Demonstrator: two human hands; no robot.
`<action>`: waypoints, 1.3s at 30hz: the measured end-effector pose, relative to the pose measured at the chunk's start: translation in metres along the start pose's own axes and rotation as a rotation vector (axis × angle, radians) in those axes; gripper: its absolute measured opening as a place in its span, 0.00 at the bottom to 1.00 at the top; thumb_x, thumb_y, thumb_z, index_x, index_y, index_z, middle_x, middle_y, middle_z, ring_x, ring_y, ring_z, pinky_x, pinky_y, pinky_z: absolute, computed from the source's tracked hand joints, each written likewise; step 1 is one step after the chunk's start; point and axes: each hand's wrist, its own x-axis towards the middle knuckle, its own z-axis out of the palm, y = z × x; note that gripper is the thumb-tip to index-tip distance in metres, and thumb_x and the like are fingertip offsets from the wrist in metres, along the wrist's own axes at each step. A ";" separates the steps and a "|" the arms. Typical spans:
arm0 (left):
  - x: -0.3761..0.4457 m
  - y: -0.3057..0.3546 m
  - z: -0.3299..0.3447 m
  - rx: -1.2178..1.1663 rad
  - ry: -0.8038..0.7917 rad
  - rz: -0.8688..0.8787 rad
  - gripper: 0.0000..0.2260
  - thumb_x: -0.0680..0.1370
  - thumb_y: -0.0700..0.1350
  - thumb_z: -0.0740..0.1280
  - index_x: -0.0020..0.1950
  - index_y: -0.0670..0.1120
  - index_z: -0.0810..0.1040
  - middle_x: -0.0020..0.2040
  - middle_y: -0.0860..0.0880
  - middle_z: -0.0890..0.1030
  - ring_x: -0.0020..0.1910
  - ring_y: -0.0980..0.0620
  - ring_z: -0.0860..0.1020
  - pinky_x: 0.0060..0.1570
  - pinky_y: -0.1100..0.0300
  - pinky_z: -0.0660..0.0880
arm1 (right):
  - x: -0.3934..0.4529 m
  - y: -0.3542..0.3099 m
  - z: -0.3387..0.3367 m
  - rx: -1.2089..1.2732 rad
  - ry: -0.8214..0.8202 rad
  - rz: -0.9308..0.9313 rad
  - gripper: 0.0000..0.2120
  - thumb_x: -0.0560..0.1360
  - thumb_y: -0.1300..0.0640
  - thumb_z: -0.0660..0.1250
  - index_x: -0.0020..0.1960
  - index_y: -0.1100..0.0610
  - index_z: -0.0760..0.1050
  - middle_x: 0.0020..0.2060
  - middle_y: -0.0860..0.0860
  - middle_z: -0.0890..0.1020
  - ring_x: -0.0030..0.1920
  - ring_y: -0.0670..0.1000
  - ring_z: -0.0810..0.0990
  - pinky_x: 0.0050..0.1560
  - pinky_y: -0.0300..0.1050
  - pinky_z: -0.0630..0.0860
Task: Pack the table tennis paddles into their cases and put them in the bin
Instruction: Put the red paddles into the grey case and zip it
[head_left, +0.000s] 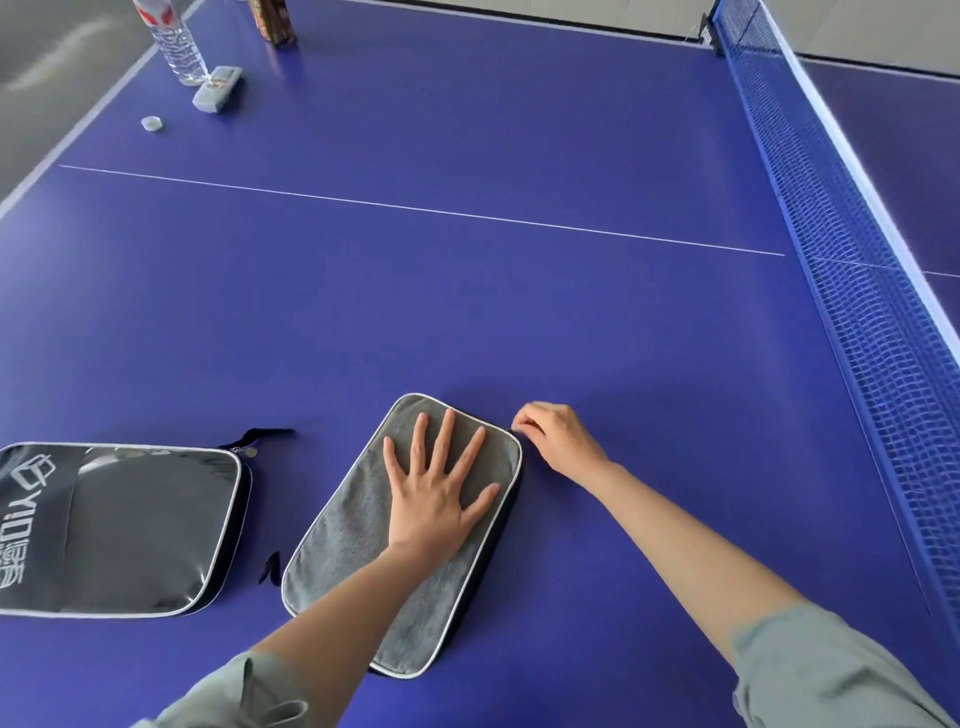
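A grey fabric paddle case (353, 545) with white piping lies tilted on the blue table near the front edge. My left hand (436, 488) presses flat on its upper half, fingers spread. My right hand (550, 436) sits at the case's far right corner, fingers curled and pinching what looks like the zipper pull; the pull itself is hidden. A second case (119, 525), glossy black with white lettering, lies closed to the left, its black strap trailing from the top corner. No paddle shows, and no bin is in view.
The blue net (852, 270) runs along the right side. At the far left corner stand a clear water bottle (176, 47), a dark can (275, 23), a small grey pack (218, 88) and a bottle cap (151, 123). A white centre line crosses the table.
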 end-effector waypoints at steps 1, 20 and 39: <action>0.000 0.000 0.000 -0.006 0.002 -0.003 0.30 0.74 0.70 0.38 0.75 0.63 0.42 0.79 0.51 0.46 0.77 0.43 0.41 0.70 0.33 0.38 | -0.012 0.002 0.003 0.003 0.038 0.012 0.06 0.77 0.63 0.63 0.44 0.63 0.78 0.42 0.54 0.83 0.42 0.54 0.80 0.43 0.49 0.77; 0.022 -0.012 -0.013 0.013 -0.021 -0.007 0.32 0.73 0.72 0.43 0.75 0.65 0.45 0.78 0.48 0.53 0.75 0.33 0.45 0.67 0.28 0.39 | -0.098 -0.055 0.075 0.633 0.393 0.564 0.08 0.77 0.71 0.54 0.42 0.63 0.66 0.40 0.67 0.79 0.38 0.65 0.81 0.32 0.44 0.82; 0.017 -0.029 -0.002 0.031 0.064 0.214 0.27 0.79 0.63 0.44 0.77 0.58 0.48 0.79 0.50 0.54 0.78 0.43 0.49 0.73 0.36 0.47 | 0.044 -0.031 0.014 0.163 -0.142 0.121 0.05 0.78 0.63 0.62 0.44 0.64 0.73 0.44 0.61 0.81 0.41 0.57 0.80 0.45 0.51 0.76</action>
